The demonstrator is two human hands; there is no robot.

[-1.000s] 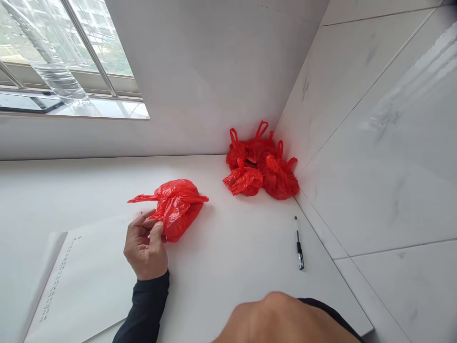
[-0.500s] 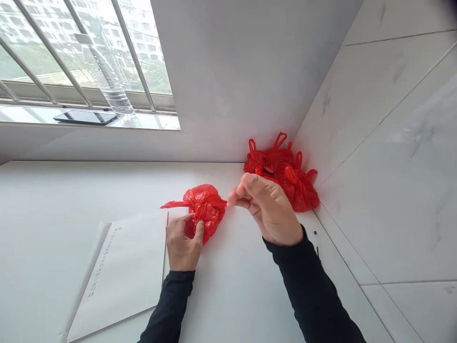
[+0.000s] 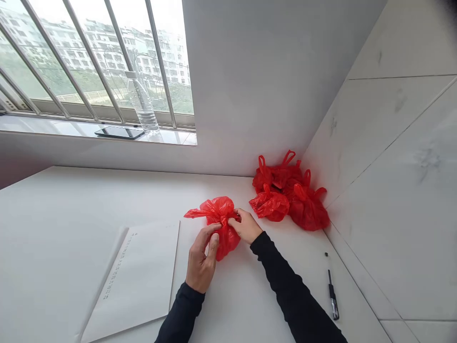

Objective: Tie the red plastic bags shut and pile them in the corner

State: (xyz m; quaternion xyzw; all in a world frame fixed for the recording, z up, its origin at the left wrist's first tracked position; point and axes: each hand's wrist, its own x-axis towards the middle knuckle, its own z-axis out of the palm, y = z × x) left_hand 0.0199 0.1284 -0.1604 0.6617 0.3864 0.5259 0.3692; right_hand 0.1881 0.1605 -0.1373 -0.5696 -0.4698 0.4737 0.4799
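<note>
A knotted red plastic bag [image 3: 228,243] sits on the white table, its contents hidden. One twisted end points out to the left. My right hand [image 3: 249,226] pinches the bag's right side beside the knot, thumb and index finger pressed into the plastic. From the lower left, my left hand [image 3: 202,261] curls against the bag, its thumb and fingertips close together at the left edge by the knot. Whatever lies under those left fingertips is partly hidden.
More red plastic bags [image 3: 309,212] are heaped in the corner against the tiled wall. White paper sheets [image 3: 137,281] lie to the left. An uncapped pen [image 3: 332,297] and its small black cap lie at right. A phone [image 3: 119,133] and water bottle [image 3: 144,107] occupy the windowsill.
My right hand has come left and down from the bag's right end to pinch beside the knot. My left hand has loosened somewhat around the bag's side. The camera view has shifted.
</note>
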